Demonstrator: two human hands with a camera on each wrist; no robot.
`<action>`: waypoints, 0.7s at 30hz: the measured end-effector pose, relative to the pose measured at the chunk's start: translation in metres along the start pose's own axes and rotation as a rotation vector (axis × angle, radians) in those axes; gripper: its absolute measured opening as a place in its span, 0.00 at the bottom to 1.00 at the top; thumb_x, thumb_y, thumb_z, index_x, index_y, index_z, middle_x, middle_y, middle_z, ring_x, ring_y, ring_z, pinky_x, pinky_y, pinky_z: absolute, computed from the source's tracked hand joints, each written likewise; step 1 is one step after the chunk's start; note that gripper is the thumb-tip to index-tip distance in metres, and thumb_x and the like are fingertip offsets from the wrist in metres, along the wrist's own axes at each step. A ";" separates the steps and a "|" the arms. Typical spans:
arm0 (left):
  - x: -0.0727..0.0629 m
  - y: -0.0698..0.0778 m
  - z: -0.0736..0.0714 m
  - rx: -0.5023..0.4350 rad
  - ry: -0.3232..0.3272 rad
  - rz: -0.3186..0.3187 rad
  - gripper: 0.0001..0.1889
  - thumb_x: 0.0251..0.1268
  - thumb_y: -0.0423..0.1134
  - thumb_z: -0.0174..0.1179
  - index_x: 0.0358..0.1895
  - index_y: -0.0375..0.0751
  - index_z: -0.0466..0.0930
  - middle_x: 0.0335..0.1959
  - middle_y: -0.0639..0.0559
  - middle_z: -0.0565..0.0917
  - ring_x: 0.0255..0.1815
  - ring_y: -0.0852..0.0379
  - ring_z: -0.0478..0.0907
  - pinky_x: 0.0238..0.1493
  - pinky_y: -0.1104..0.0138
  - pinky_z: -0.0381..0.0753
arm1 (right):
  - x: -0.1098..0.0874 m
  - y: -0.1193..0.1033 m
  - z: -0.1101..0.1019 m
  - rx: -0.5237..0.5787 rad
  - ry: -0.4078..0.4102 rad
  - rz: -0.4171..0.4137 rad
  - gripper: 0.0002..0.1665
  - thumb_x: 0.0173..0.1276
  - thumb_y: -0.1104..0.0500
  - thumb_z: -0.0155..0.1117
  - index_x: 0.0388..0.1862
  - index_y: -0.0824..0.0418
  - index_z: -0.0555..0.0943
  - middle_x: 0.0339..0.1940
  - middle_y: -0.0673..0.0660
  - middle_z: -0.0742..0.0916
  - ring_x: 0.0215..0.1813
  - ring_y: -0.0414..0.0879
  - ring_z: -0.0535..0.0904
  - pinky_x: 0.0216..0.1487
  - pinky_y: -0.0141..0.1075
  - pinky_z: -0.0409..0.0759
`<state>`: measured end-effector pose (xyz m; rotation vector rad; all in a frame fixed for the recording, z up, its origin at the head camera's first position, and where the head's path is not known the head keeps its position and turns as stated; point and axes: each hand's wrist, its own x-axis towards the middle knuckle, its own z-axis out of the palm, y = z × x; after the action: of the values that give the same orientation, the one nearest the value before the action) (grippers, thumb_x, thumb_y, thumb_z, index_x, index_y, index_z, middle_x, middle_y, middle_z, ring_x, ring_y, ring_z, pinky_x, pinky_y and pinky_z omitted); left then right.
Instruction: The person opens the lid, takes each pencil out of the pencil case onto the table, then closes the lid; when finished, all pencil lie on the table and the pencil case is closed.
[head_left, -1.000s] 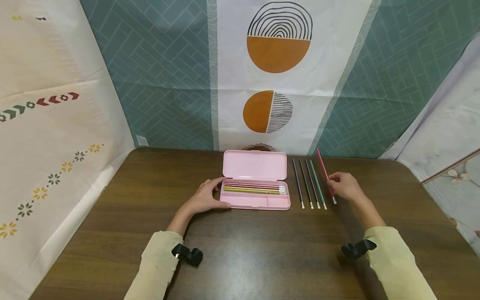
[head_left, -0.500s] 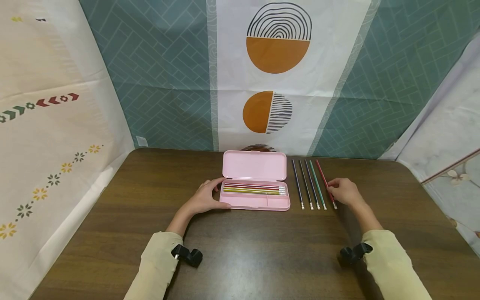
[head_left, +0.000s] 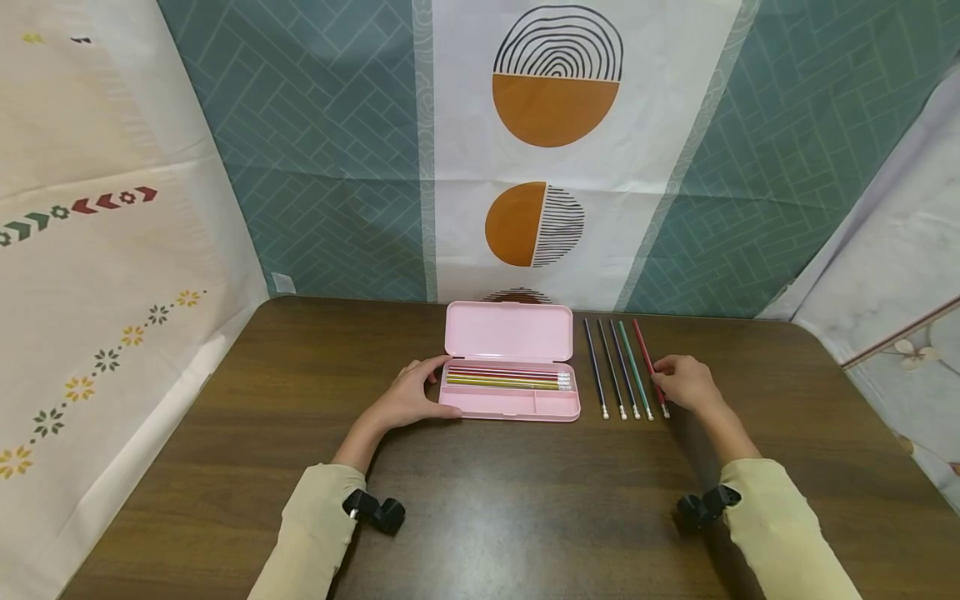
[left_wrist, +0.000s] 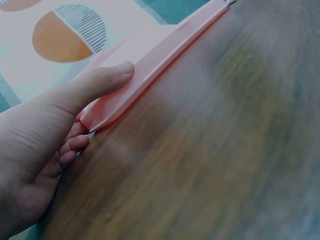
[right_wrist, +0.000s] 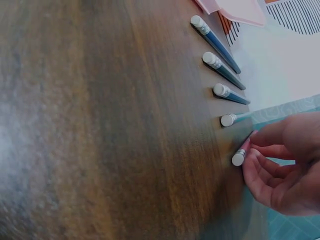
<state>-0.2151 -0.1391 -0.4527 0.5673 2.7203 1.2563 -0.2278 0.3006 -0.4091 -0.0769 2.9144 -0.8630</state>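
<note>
Pencil, red, with pale ferrule and white eraser, on table toward far edge, just right of 4 bluish and greenish pencils; pinched by right hand. Long axis pointing toward far edge, slanting slightly leftward, eraser toward near edge. Pink case, lid open, gripped at left end by left hand.

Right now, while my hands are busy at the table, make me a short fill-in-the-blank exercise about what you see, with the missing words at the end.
1. The left hand holds the open pencil case, which is coloured ____.
2. The right hand pinches a pencil coloured ____.
3. The neighbouring pencil in the row is coloured ____.
4. Counting the pinched one, the number of pencils outside the case is ____.

Missing words: pink; red; green; five.
</note>
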 end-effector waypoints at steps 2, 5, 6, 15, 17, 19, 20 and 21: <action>0.000 -0.001 0.000 -0.002 -0.001 0.001 0.48 0.42 0.51 0.78 0.70 0.40 0.66 0.40 0.48 0.70 0.42 0.52 0.64 0.39 0.59 0.65 | 0.000 -0.001 -0.001 0.013 -0.007 0.000 0.17 0.68 0.66 0.56 0.47 0.82 0.75 0.39 0.74 0.84 0.28 0.52 0.84 0.32 0.43 0.81; 0.001 -0.002 0.001 0.000 0.000 0.005 0.48 0.42 0.51 0.78 0.70 0.40 0.66 0.40 0.48 0.70 0.42 0.52 0.64 0.39 0.59 0.65 | -0.001 -0.002 -0.003 0.015 -0.014 0.000 0.18 0.69 0.65 0.55 0.49 0.82 0.74 0.42 0.75 0.83 0.29 0.53 0.84 0.31 0.41 0.81; 0.001 -0.001 0.001 -0.004 0.000 0.004 0.48 0.42 0.51 0.78 0.70 0.40 0.66 0.41 0.48 0.70 0.42 0.52 0.64 0.39 0.59 0.64 | -0.002 -0.003 -0.004 0.013 -0.014 -0.004 0.19 0.69 0.65 0.55 0.49 0.82 0.74 0.42 0.75 0.82 0.30 0.53 0.84 0.32 0.41 0.81; 0.000 -0.002 0.001 0.004 -0.003 -0.005 0.48 0.43 0.52 0.77 0.70 0.40 0.66 0.41 0.48 0.70 0.43 0.52 0.64 0.40 0.60 0.65 | 0.001 -0.006 -0.007 -0.033 0.015 -0.049 0.19 0.69 0.63 0.55 0.50 0.79 0.76 0.43 0.73 0.83 0.36 0.59 0.82 0.39 0.49 0.77; 0.000 -0.001 0.001 0.004 -0.006 -0.009 0.48 0.43 0.52 0.77 0.70 0.41 0.65 0.41 0.48 0.70 0.43 0.52 0.64 0.40 0.60 0.65 | 0.002 -0.010 -0.006 -0.047 0.039 -0.073 0.18 0.69 0.63 0.56 0.50 0.78 0.77 0.45 0.73 0.82 0.43 0.65 0.80 0.44 0.53 0.75; 0.000 0.000 0.001 0.001 -0.008 -0.013 0.49 0.43 0.52 0.77 0.71 0.41 0.65 0.41 0.48 0.70 0.43 0.52 0.64 0.40 0.60 0.65 | 0.003 -0.016 -0.005 -0.053 0.062 -0.102 0.18 0.69 0.63 0.56 0.50 0.78 0.77 0.46 0.73 0.82 0.49 0.68 0.78 0.48 0.56 0.73; 0.000 0.000 0.001 -0.001 -0.008 -0.013 0.49 0.43 0.52 0.77 0.71 0.41 0.65 0.41 0.48 0.70 0.43 0.52 0.64 0.40 0.59 0.65 | 0.003 -0.020 -0.004 -0.049 0.068 -0.117 0.18 0.69 0.64 0.56 0.50 0.77 0.77 0.47 0.73 0.82 0.51 0.69 0.76 0.49 0.57 0.72; 0.001 0.001 0.001 -0.003 -0.008 -0.014 0.49 0.43 0.51 0.77 0.71 0.41 0.65 0.41 0.48 0.70 0.43 0.52 0.64 0.40 0.59 0.65 | 0.003 -0.024 -0.003 -0.043 0.069 -0.133 0.17 0.70 0.64 0.56 0.51 0.78 0.77 0.48 0.73 0.82 0.51 0.69 0.76 0.49 0.57 0.72</action>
<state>-0.2152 -0.1380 -0.4523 0.5504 2.7112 1.2519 -0.2308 0.2821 -0.3941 -0.2526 3.0216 -0.8376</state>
